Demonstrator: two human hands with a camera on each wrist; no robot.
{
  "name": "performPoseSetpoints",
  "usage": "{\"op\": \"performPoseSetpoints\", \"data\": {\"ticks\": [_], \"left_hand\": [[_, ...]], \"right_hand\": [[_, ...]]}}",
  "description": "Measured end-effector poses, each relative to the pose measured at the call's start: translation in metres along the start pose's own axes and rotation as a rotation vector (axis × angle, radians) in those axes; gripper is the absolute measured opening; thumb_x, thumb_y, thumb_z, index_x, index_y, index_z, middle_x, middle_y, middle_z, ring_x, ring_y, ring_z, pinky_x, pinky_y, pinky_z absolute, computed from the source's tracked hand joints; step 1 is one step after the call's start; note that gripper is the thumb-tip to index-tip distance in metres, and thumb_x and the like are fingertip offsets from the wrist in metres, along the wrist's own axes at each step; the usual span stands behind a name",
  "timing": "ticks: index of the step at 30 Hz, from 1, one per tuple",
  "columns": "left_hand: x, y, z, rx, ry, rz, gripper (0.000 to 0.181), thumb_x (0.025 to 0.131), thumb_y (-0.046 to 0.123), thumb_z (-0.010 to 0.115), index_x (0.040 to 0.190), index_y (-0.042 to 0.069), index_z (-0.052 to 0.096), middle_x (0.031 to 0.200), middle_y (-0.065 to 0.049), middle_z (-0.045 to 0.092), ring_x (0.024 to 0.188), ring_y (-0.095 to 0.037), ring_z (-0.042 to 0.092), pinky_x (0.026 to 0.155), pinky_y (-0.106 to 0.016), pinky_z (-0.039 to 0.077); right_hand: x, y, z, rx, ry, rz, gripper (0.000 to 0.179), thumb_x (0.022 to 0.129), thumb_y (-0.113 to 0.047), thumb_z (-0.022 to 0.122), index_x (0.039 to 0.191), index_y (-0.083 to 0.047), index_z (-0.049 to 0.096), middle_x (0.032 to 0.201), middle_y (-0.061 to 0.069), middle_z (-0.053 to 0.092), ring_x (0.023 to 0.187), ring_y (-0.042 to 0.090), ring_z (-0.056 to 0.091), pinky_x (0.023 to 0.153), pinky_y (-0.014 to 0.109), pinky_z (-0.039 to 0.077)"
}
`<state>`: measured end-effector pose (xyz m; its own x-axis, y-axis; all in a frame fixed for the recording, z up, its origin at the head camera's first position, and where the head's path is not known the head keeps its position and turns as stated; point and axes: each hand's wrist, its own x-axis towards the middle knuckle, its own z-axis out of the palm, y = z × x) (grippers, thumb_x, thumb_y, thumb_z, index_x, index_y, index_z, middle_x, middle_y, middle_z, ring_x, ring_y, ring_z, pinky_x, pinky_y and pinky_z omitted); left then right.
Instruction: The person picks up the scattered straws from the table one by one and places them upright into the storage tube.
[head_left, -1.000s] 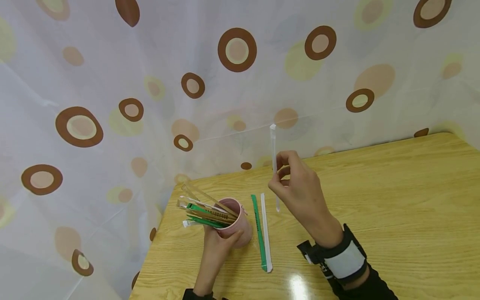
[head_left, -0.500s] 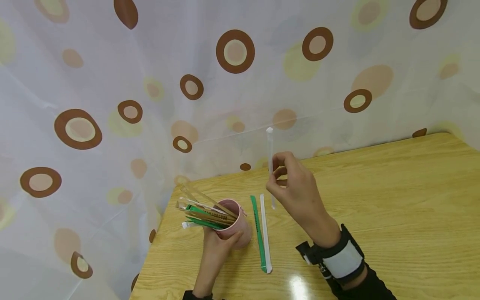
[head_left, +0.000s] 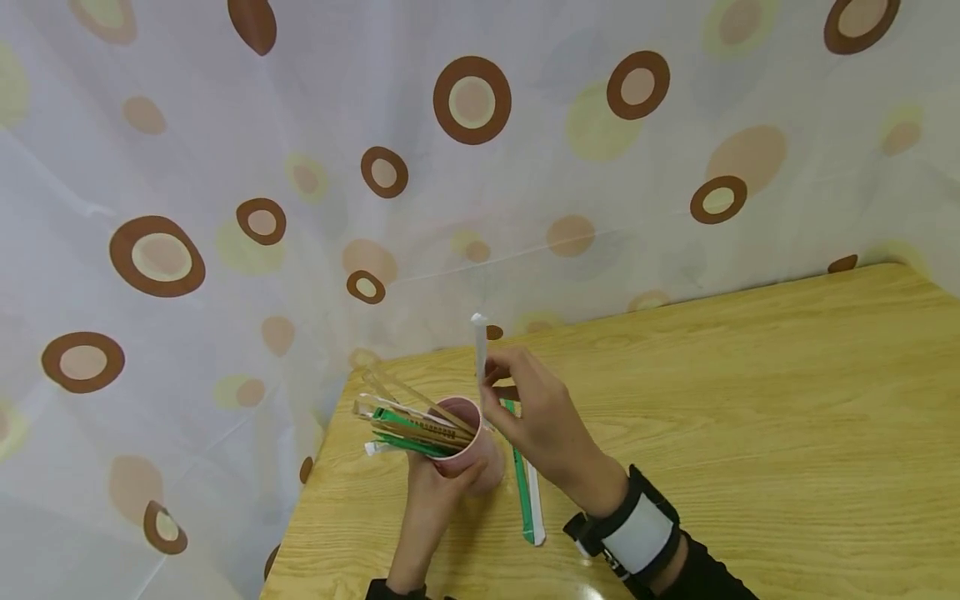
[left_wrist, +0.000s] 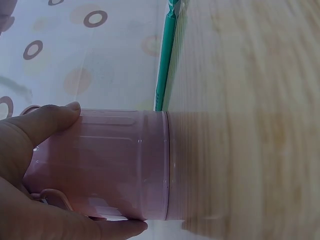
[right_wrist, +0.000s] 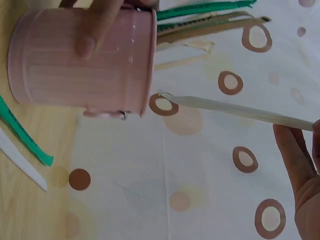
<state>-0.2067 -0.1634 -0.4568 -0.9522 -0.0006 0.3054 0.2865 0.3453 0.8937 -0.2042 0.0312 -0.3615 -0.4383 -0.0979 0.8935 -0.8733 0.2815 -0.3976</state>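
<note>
A pink cup [head_left: 486, 467] with small side handles stands on the table, held around its side by my left hand [head_left: 437, 493]. Several paper-wrapped straws [head_left: 420, 429], green, brown and white, lean out of its mouth to the left. My right hand [head_left: 551, 429] pinches a white wrapped straw [head_left: 481, 342], roughly upright, just right of the cup's mouth. In the right wrist view the lower end of that straw [right_wrist: 225, 107] is near the cup's rim. Whether it touches the rim, I cannot tell.
To the right of the cup, a green wrapped straw [head_left: 522, 496] and a white wrapped straw [head_left: 536, 504] lie side by side on the wooden table [head_left: 750, 417]. A white curtain [head_left: 315, 100] with brown rings hangs behind and to the left.
My right hand has carried the white straw left and downward, from beyond the two lying straws to beside the cup's mouth. The left hand and cup stay put.
</note>
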Motion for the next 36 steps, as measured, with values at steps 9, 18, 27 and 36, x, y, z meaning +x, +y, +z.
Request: {"op": "performPoseSetpoints", "data": {"ticks": [9, 18, 27, 36], "left_hand": [[-0.001, 0.013, 0.001, -0.084, -0.073, 0.058, 0.087, 0.071, 0.019, 0.079, 0.142, 0.011, 0.029, 0.140, -0.007, 0.040, 0.123, -0.020, 0.045, 0.095, -0.033, 0.043], [-0.010, 0.034, -0.004, 0.018, -0.049, -0.041, 0.081, 0.072, 0.024, 0.079, 0.137, 0.015, 0.032, 0.133, -0.005, 0.045, 0.118, -0.018, 0.049, 0.096, -0.034, 0.043], [-0.011, 0.032, -0.004, -0.005, -0.042, -0.079, 0.094, 0.071, 0.021, 0.079, 0.143, 0.018, 0.019, 0.138, -0.003, 0.041, 0.124, -0.014, 0.043, 0.102, -0.035, 0.035], [-0.006, 0.034, -0.003, 0.003, -0.041, -0.037, 0.087, 0.071, 0.017, 0.079, 0.141, 0.010, 0.026, 0.136, -0.008, 0.042, 0.121, -0.017, 0.046, 0.100, -0.035, 0.038]], "right_hand": [[-0.021, 0.003, 0.033, 0.021, -0.102, -0.016, 0.034, 0.086, 0.001, 0.055, 0.118, -0.006, 0.047, 0.105, 0.004, 0.052, 0.092, 0.009, 0.056, 0.075, 0.014, 0.047], [-0.034, 0.035, 0.055, -0.088, -0.330, -0.033, 0.027, 0.091, -0.010, 0.052, 0.118, -0.011, 0.051, 0.105, 0.000, 0.055, 0.087, 0.003, 0.049, 0.072, 0.013, 0.044], [-0.017, 0.034, 0.066, -0.214, -0.583, 0.008, 0.033, 0.093, -0.013, 0.051, 0.125, -0.011, 0.045, 0.103, 0.001, 0.059, 0.071, 0.002, 0.048, 0.060, 0.012, 0.040], [-0.008, 0.035, 0.053, -0.119, -0.580, 0.201, 0.033, 0.091, -0.017, 0.057, 0.123, -0.011, 0.048, 0.105, 0.003, 0.060, 0.091, 0.011, 0.055, 0.074, 0.023, 0.047]]}}
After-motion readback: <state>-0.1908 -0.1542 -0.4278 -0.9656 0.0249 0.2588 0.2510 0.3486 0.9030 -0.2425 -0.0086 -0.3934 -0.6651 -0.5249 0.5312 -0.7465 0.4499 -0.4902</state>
